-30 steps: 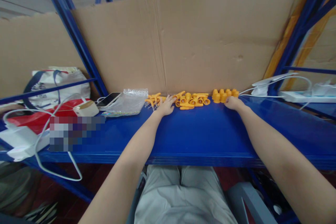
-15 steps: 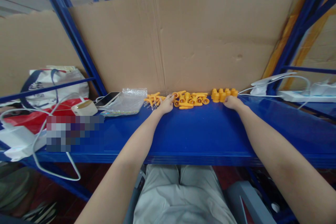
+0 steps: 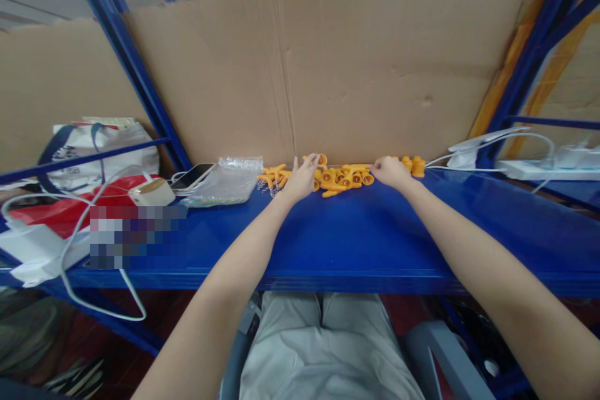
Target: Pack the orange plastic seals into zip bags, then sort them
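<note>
My left hand [image 3: 302, 180] pinches a yellow-orange plastic piece with a round cup-shaped end [image 3: 322, 160], raised just above a pile of similar yellow pieces [image 3: 344, 179]. Right of that pile my right hand [image 3: 392, 172] is closed, its fingertips pointing left beside the pile. Whatever those fingers hold, if anything, is too small to make out. Behind and beyond this hand stand upright yellow pieces [image 3: 417, 166], partly covered by it. Left of my left hand lie yellow Y-shaped pieces [image 3: 273, 172] with small metal chains [image 3: 268, 185].
A clear plastic bag [image 3: 229, 182] and a phone [image 3: 194, 176] lie on the blue shelf [image 3: 347, 240]. Cardboard [image 3: 375, 69] walls off the back. White cables and a white adapter [image 3: 152, 192] are at left, a power strip [image 3: 553, 172] at right. Blue posts frame both sides.
My left hand has lifted a yellow cup-ended piece from the pile's left end. My right hand has moved left from the upright pieces towards the pile.
</note>
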`<state>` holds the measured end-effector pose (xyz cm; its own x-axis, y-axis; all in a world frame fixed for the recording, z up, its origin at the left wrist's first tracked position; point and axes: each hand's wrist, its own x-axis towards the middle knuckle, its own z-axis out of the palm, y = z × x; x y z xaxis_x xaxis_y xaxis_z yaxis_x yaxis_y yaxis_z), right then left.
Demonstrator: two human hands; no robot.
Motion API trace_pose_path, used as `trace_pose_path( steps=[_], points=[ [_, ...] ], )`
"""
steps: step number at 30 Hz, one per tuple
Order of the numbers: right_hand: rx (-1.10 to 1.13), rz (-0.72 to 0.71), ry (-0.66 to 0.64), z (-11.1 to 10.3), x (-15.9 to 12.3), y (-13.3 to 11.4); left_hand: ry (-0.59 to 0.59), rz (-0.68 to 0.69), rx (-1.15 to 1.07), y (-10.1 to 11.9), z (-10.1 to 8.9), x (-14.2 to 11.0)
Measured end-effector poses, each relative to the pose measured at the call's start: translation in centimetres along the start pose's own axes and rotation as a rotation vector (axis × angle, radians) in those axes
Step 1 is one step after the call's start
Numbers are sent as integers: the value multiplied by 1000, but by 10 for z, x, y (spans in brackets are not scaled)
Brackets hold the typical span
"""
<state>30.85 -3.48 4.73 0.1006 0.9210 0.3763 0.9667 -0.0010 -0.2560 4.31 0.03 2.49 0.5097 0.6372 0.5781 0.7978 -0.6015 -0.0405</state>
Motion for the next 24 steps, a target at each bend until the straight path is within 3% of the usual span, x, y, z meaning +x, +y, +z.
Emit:
trace_pose_path(
  steps=[4, 7, 11, 18, 24],
  points=[
    [442, -227, -82, 11, -10, -31, 45, 15, 4, 3, -3, 1],
    [739, -304, -171, 20, -16, -46, 148, -8, -5, 5, -6, 3],
    [946, -240, -229, 20, -22, -57, 229, 19, -6, 13, -10, 5],
    [1307, -86, -330, 8, -28, -64, 127, 295, -25, 39, -6, 4],
    [1383, -77, -294, 8, -25, -60, 125, 378, -42, 40, -7, 5]
  ],
)
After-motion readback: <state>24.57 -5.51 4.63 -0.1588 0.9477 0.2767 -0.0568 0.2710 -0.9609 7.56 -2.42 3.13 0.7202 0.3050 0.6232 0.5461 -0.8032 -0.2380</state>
